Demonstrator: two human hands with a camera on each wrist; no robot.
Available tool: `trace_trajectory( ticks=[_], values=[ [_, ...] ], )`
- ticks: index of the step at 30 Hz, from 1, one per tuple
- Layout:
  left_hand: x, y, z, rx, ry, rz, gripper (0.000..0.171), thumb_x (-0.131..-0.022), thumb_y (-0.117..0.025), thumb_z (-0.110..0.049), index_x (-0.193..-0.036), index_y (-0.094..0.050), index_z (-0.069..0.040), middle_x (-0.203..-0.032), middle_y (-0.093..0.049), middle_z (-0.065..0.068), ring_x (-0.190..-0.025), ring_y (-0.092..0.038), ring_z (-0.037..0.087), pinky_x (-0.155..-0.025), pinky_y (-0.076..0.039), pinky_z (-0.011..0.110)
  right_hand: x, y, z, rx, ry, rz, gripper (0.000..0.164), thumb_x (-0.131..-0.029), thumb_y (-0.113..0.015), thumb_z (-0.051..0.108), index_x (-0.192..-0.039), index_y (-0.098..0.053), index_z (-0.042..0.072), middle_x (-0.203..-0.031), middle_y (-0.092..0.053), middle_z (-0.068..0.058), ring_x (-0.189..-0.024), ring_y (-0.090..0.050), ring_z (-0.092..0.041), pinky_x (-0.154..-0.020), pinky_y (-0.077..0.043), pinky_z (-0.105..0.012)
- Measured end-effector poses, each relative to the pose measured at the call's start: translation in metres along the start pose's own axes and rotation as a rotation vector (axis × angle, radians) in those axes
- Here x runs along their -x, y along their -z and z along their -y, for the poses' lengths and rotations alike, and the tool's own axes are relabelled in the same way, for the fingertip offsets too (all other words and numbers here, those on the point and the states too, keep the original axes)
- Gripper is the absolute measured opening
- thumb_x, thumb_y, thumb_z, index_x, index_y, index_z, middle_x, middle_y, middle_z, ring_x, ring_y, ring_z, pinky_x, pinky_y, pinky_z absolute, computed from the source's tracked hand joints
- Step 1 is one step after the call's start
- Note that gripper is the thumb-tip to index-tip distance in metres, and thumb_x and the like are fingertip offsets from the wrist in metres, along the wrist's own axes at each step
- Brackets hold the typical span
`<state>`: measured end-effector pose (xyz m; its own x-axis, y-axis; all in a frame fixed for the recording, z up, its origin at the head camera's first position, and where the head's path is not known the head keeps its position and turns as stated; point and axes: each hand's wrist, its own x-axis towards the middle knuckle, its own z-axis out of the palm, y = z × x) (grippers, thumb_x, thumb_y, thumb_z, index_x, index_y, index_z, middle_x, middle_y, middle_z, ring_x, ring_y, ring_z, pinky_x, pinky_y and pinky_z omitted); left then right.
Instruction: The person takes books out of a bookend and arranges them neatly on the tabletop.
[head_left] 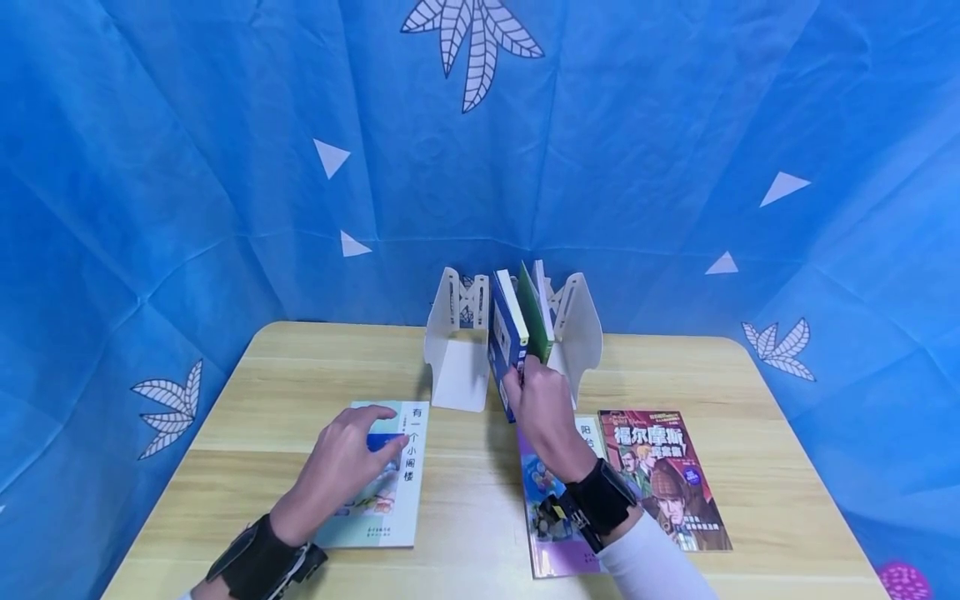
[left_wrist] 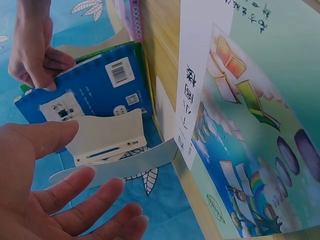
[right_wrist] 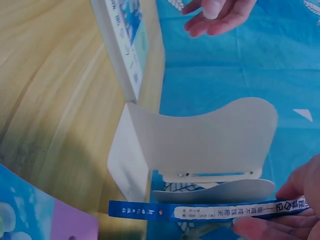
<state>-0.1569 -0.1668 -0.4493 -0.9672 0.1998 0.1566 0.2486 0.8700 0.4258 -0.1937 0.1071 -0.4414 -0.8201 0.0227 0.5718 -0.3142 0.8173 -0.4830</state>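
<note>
My right hand (head_left: 546, 408) pinches a blue book (head_left: 501, 350) near its spine. The book stands upright in a white book stand (head_left: 459, 375); its spine (right_wrist: 200, 211) faces the right wrist camera and its barcoded back (left_wrist: 102, 85) shows in the left wrist view. Just right of it, a green book (head_left: 534, 312) and a thin pale-lilac book (head_left: 543, 292) lean in the same stand. My left hand (head_left: 341, 467) hovers over a pale green book (head_left: 403, 521) lying flat, thumb and fingers spread apart and holding nothing. That hand covers part of the book's cover.
A purple-edged book (head_left: 551, 542) lies flat beneath my right forearm, partly hidden. Beside it is a red book (head_left: 671, 467) with illustrated figures. The wooden table (head_left: 315, 367) backs onto a blue cloth (head_left: 637, 167). Something pink (head_left: 903, 579) shows at the lower right corner.
</note>
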Motion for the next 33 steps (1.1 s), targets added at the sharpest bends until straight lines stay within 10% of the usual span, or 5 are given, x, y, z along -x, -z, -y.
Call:
trace_trajectory(
  ticks=[10,15,33],
  values=[
    [0.003,-0.003,0.001,0.016,-0.017,-0.029,0.051,-0.080,-0.078,-0.041,-0.119,-0.066,-0.010,-0.121,-0.067,0.012,-0.118,-0.060,0.035,-0.095,-0.051,0.056,0.003,0.021,0.004,-0.049,0.109,-0.066,0.020,-0.092,-0.058,0.009,-0.074,-0.062,0.002,-0.088,-0.072,-0.026,-0.069,-0.074,-0.030,-0.046,-0.054,-0.018],
    [0.003,-0.003,-0.002,0.040,-0.008,-0.016,0.059,-0.080,-0.077,-0.042,-0.128,-0.060,-0.012,-0.126,-0.064,0.012,-0.120,-0.058,0.035,-0.095,-0.051,0.056,0.008,0.036,0.005,-0.077,0.127,-0.051,0.023,-0.093,-0.060,0.012,-0.104,-0.067,-0.007,-0.099,-0.071,-0.026,-0.081,-0.073,-0.034,-0.057,-0.060,-0.029],
    [-0.003,0.002,-0.010,0.154,0.005,0.025,0.076,-0.081,-0.069,-0.058,-0.142,-0.046,-0.017,-0.143,-0.051,0.012,-0.131,-0.049,0.037,-0.100,-0.047,0.059,0.020,0.076,0.006,-0.029,-0.022,0.076,0.040,-0.099,-0.055,0.017,-0.133,-0.051,-0.003,-0.117,-0.067,-0.025,-0.097,-0.070,-0.036,-0.068,-0.061,-0.040]
  ],
)
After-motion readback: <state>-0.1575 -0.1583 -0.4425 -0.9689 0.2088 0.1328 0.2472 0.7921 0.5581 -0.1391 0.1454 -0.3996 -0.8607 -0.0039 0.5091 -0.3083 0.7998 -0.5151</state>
